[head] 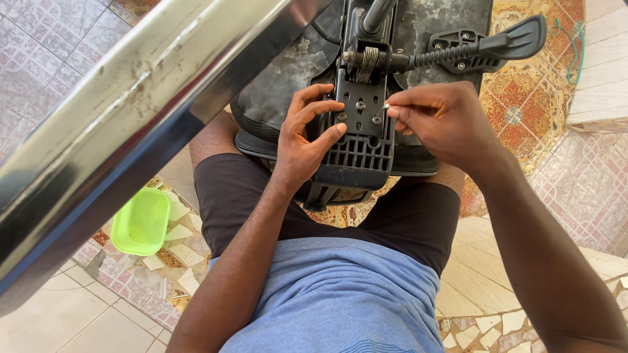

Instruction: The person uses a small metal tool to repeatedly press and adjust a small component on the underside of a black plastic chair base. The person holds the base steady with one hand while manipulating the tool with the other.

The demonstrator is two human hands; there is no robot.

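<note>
An upturned office chair seat [288, 72] rests on my knees, its worn black underside facing up. A black metal and plastic tilt mechanism [361, 140] is bolted to it, with a black lever handle [504, 40] sticking out to the right. My left hand [302, 140] presses against the left side of the mechanism, thumb on its ribbed plastic part. My right hand [441, 117] pinches a small silvery screw [386, 106] at the right edge of the mounting plate [359, 106].
A thick shiny metal tube [124, 124] crosses the upper left, close to the camera. A light green plastic tub [141, 221] sits on the tiled floor at lower left. A pale stone step [605, 72] lies at the right.
</note>
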